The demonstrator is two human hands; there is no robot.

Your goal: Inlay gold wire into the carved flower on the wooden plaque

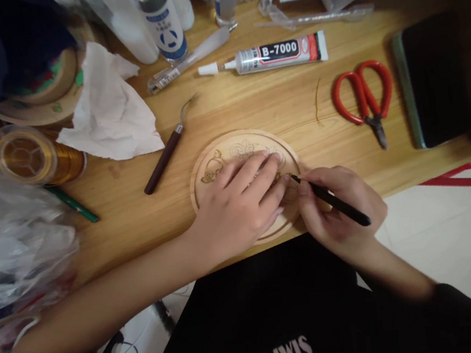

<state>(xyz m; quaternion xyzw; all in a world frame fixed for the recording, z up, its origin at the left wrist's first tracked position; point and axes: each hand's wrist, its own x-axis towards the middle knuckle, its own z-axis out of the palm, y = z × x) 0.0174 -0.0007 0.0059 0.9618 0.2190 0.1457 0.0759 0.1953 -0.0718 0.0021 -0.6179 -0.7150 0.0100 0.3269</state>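
A round wooden plate with a drawn floral pattern lies near the table's front edge; gold wire outlines part of the pattern at its upper left. My left hand rests flat across the plate, fingers spread and pointing right, hiding much of the pattern. At the plate's right rim, my right hand grips black tweezers between thumb and fingers. Their tip touches down beside my left fingertips; whether it pinches anything is too small to tell.
Beyond the plate lie a B-7000 glue tube and bottles. Red-handled cutters and a phone are right. A hooked tool, white tissue, gold wire spool and green pen are left.
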